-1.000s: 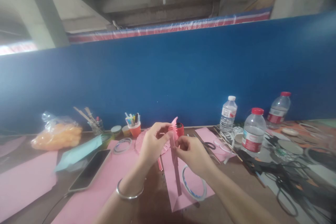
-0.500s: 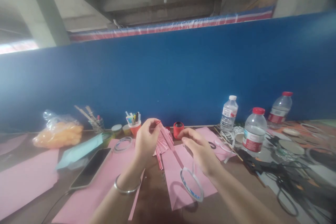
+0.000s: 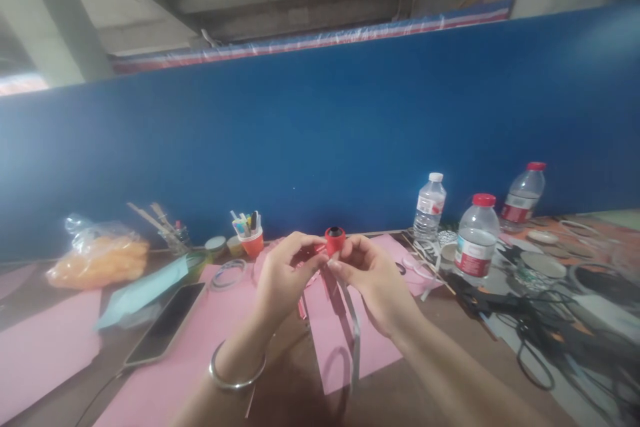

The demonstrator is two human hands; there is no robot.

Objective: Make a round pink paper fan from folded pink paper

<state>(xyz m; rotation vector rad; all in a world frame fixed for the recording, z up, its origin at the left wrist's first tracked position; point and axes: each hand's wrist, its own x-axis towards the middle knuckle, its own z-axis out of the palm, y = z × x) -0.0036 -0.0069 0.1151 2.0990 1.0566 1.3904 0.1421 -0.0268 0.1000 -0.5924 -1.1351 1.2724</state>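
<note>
a clear, crinkled plastic bag with soft orange contents lies at left, then a smooth dark phone and a tapered orange cup of pens. the thin, flat pink paper strip hangs between the two hands, above a pink sheet on the brown table. right of it hangs a narrow grey tape, seen nearly edge-on.

the left hand's fingers pinch the strip's upper end; the right hand's fingertips close together just beside them, over the tape, but whether they grip it i cannot tell.

three clear bottles carry red-and-white labels, print too small to read.
</note>
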